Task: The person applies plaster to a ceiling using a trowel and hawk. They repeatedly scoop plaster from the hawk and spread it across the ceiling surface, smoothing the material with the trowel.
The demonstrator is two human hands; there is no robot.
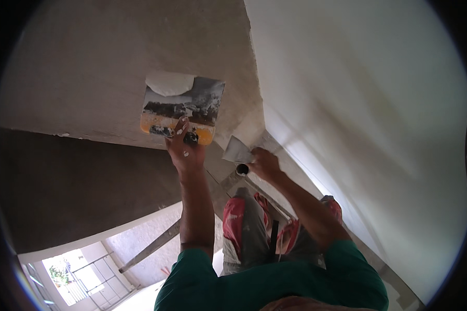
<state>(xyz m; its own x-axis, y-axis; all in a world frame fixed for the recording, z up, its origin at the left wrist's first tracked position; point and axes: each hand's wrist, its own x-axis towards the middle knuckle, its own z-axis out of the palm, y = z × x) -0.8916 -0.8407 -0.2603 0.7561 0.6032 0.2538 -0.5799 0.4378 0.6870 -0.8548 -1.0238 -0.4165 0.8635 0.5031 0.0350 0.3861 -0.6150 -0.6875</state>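
Note:
My left hand (186,150) is closed round the yellow and black handle of a wide putty knife (205,96). Its broad blade is smeared with dark and white residue, and a rounded lump of white putty (170,84) lies along the far left part. White flecks stick to the fingers. Lower and to the right, my right hand (266,163) grips a smaller putty knife (237,151) with a pale grey blade pointing left. The two tools are apart. How the right fingers wrap the handle is partly hidden.
A rough grey-brown plastered surface (104,67) spreads behind the wide knife, meeting a smooth white wall (368,103) at a corner. A dark band (78,181) runs below left. By my right hand is a dark round opening (242,169). A barred window (70,274) and long bar (150,246) are lower left.

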